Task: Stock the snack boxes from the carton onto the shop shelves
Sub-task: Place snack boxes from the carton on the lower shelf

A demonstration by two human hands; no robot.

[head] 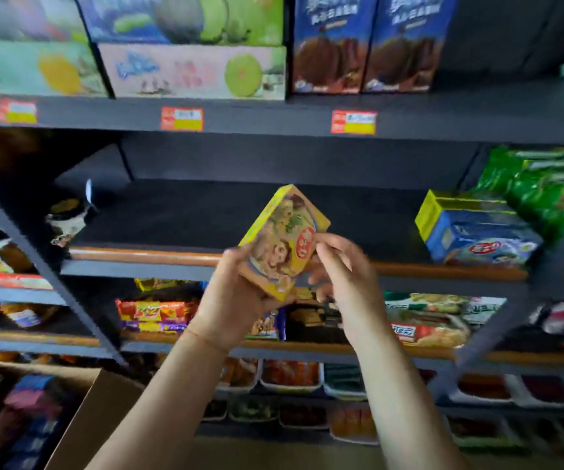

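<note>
Snack box (282, 242) tilted (both hands gripping).

A yellow snack box (282, 244) with a cartoon picture and a red oval label is held tilted, upper end leaning right, before the dark middle shelf (206, 212). A brown carton (104, 412) flap shows lower left.

The left hand (236, 293) hides the yellow snack box's (282, 245) lower corner, the carton (104, 418) is cut off at the bottom edge, and the price tags (182, 119) blur unreadably.
</note>
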